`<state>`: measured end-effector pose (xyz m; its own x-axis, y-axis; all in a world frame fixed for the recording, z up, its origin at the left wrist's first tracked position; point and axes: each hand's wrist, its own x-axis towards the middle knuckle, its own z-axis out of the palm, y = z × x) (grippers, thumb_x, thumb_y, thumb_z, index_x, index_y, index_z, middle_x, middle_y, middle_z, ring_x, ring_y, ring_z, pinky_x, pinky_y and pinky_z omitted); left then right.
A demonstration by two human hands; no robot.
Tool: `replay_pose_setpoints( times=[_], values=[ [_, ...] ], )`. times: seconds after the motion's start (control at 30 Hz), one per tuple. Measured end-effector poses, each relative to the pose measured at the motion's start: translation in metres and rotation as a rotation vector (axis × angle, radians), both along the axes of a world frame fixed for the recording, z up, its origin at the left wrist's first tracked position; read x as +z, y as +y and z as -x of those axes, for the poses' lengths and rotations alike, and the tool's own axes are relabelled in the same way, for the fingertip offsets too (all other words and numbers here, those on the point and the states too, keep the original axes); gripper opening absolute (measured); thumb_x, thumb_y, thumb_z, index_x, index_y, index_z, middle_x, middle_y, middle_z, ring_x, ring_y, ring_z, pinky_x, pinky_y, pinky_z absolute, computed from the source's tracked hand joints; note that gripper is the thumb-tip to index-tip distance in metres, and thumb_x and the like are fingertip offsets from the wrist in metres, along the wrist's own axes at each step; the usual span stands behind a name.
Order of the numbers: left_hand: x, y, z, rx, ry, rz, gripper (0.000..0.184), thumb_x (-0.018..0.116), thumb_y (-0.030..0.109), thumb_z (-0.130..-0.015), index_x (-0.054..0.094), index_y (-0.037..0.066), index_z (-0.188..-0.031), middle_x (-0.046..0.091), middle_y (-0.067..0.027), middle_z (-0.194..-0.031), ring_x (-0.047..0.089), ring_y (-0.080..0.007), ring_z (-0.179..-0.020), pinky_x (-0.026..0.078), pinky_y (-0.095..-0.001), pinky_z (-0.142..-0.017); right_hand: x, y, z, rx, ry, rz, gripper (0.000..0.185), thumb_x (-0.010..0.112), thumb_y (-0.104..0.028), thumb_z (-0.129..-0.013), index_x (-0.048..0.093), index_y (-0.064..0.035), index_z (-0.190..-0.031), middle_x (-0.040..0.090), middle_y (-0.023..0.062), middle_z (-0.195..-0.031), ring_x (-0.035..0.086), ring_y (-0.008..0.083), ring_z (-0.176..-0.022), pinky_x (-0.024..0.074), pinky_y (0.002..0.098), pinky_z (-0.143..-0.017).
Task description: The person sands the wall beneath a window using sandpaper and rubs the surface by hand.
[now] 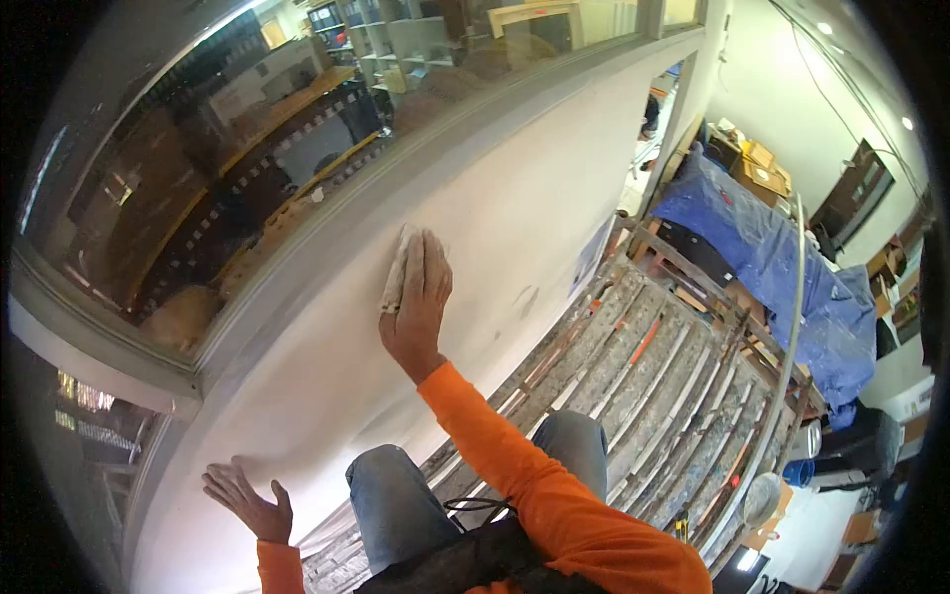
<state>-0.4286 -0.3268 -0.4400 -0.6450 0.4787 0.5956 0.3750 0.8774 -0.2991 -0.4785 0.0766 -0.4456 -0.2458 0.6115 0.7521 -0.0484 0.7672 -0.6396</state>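
Observation:
My right hand presses a dusty, pale sanding pad against the white wall panel below the window. Its fingers lie together over the pad and hide part of it, so whether it is a block or folded sandpaper is unclear. Lower down and to the left, my left hand rests near or on the same panel, fingers outstretched and thumb apart, holding nothing. A few grey smudges mark the panel to the right of my right hand.
Under my knees is a slatted scaffold platform, stained and spattered. A metal pole runs along its right side. Beyond lies a blue tarp over stacked items. The window frame borders the panel above; a blue bucket stands below right.

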Motion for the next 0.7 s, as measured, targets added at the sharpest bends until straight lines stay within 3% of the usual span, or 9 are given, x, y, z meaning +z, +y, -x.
replay_pose_setpoints(
  times=[0.1,0.3,0.37,0.43,0.47,0.5,0.53,0.63,0.7],
  values=[
    [0.016,0.022,-0.019,-0.011,-0.084,-0.081,0.072,0.053,0.023,-0.086,0.029,0.010,-0.153,0.014,-0.0242,-0.161,0.010,-0.0449,-0.149,0.010,-0.0638,-0.118,0.008,-0.013,-0.013,0.092,0.016,0.060,0.055,0.049,-0.010,-0.097,0.032,0.0086,-0.146,0.036,0.0287,-0.148,0.034,0.0432,-0.138,0.0248,0.0545,-0.114],
    [0.074,0.093,-0.017,-0.374,-0.032,-0.054,0.059,0.053,0.016,-0.088,0.039,0.005,-0.145,0.039,-0.0255,-0.149,0.030,-0.0478,-0.142,0.018,-0.0655,-0.115,-0.006,0.017,-0.010,0.127,0.025,0.144,0.074,0.048,0.002,-0.080,0.024,0.0071,-0.150,0.028,0.0280,-0.152,0.025,0.0450,-0.142,0.0178,0.0524,-0.116],
    [0.098,0.133,0.001,-0.413,-0.036,-0.088,0.059,0.054,0.016,-0.087,0.041,0.004,-0.143,0.041,-0.0253,-0.148,0.032,-0.0467,-0.141,0.019,-0.0644,-0.115,0.002,0.031,-0.015,0.111,0.238,0.240,0.075,0.047,0.006,-0.078,0.026,0.0054,-0.149,0.030,0.0267,-0.152,0.026,0.0437,-0.141,0.0191,0.0492,-0.117],
    [0.114,0.171,0.015,-0.433,-0.050,-0.129,0.059,0.055,0.017,-0.086,0.042,0.003,-0.142,0.042,-0.0250,-0.147,0.034,-0.0458,-0.140,0.020,-0.0631,-0.115,0.004,0.021,-0.014,0.086,0.245,0.236,0.059,0.042,0.001,-0.086,0.035,0.0113,-0.144,0.037,0.0307,-0.147,0.033,0.0439,-0.138,0.0224,0.0511,-0.116],
    [0.118,0.189,0.022,-0.457,-0.048,-0.119,0.060,0.056,0.017,-0.085,0.043,0.003,-0.142,0.043,-0.0234,-0.147,0.036,-0.0434,-0.139,0.022,-0.0604,-0.115,-0.001,0.010,-0.012,0.319,0.231,0.338,0.059,0.042,0.001,-0.085,0.036,0.0110,-0.143,0.038,0.0302,-0.146,0.034,0.0446,-0.138,0.0231,0.0513,-0.116],
    [0.120,0.204,0.031,-0.485,-0.046,-0.110,0.060,0.057,0.018,-0.085,0.044,0.004,-0.142,0.044,-0.0219,-0.147,0.039,-0.0410,-0.138,0.024,-0.0577,-0.115,0.001,0.012,-0.011,0.372,0.199,0.183,0.058,0.043,0.001,-0.086,0.037,0.0100,-0.143,0.041,0.0291,-0.145,0.036,0.0447,-0.137,0.0252,0.0509,-0.116],
    [0.120,0.214,0.040,-0.493,-0.044,-0.116,0.060,0.057,0.018,-0.085,0.044,0.004,-0.142,0.044,-0.0219,-0.147,0.039,-0.0410,-0.138,0.024,-0.0577,-0.115,0.001,0.013,-0.009,0.431,0.176,0.030,0.056,0.044,0.000,-0.087,0.038,0.0089,-0.142,0.043,0.0279,-0.145,0.038,0.0449,-0.136,0.0273,0.0505,-0.115],
    [0.112,0.220,0.039,-0.374,0.029,0.023,0.061,0.057,0.020,-0.085,0.046,0.004,-0.143,0.047,-0.0185,-0.146,0.043,-0.0360,-0.135,0.029,-0.0507,-0.112,-0.012,0.017,-0.014,0.409,0.223,0.149,0.054,0.046,-0.001,-0.089,0.041,0.0066,-0.142,0.043,0.0255,-0.146,0.039,0.0437,-0.137,0.0301,0.0489,-0.114],
    [0.121,0.212,0.043,-0.303,-0.121,-0.117,0.062,0.057,0.022,-0.086,0.046,0.003,-0.144,0.049,-0.0171,-0.146,0.046,-0.0340,-0.133,0.031,-0.0471,-0.111,-0.025,0.054,-0.043,0.207,0.129,0.089,0.056,0.055,-0.003,-0.090,0.040,0.0031,-0.143,0.043,0.0232,-0.147,0.040,0.0357,-0.139,0.0289,0.0456,-0.116]
  ],
)
